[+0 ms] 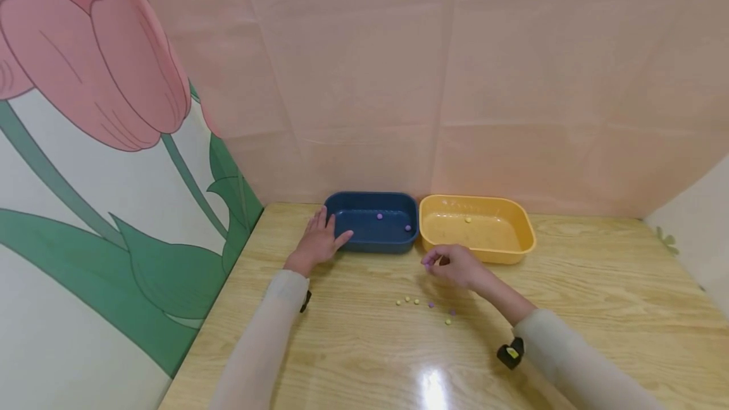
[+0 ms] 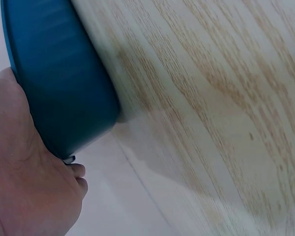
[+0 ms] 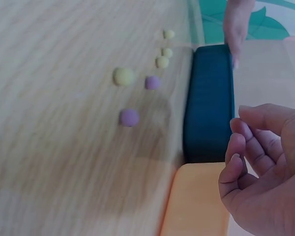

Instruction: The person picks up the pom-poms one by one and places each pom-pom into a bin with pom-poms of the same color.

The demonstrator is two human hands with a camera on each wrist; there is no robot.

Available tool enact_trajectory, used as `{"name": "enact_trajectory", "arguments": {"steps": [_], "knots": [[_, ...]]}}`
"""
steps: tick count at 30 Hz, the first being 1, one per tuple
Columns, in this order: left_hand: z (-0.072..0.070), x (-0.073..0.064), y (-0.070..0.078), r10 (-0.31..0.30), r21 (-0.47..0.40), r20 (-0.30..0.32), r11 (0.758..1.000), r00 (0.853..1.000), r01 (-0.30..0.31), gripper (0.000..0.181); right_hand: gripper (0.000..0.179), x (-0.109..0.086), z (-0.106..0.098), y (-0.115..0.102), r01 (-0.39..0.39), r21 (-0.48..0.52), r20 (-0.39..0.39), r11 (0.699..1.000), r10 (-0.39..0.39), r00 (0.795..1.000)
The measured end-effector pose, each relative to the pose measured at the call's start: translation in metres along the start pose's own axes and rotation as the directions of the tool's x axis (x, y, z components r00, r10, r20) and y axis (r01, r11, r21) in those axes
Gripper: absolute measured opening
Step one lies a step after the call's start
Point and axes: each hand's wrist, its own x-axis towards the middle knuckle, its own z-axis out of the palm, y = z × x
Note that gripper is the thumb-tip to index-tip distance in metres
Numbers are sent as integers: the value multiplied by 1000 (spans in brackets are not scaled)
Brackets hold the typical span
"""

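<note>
Four yellow balls point(image 1: 417, 301) and two purple balls point(image 1: 431, 305) lie loose on the tabletop point(image 1: 353, 353). Beyond them, the right hand point(image 1: 455, 266) has its grip pinched on another purple ball point(image 1: 427, 266), just before the orange tray point(image 1: 501, 257). The left hand point(image 1: 317, 243), grip released and fingers spread, rests on the left end of the blue tray point(image 1: 373, 247). Two more purple balls point(image 1: 380, 216) sit inside that one, a single yellow ball point(image 1: 468, 220) in the other.
</note>
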Motion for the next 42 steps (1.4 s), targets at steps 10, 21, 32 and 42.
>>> {"name": "enact_trajectory", "arguments": {"steps": [10, 21, 32, 42], "knots": [[-2, -1, 2, -1, -6, 3, 1000, 1000, 1, 90, 4, 16, -3, -11, -15, 12, -4, 1000, 15, 1000], [-2, -1, 1, -5, 0, 6, 1000, 1000, 5, 89, 7, 37, -6, -23, -61, 37, -7, 997, 61, 998], [0, 0, 1, -10, 9, 6, 1000, 1000, 10, 90, 9, 53, -6, -31, -91, 76, 8, 993, 91, 996], [1, 2, 1, -9, 22, 3, 1000, 1000, 9, 88, 12, 69, -6, -34, -104, 64, -7, 992, 105, 994]]}}
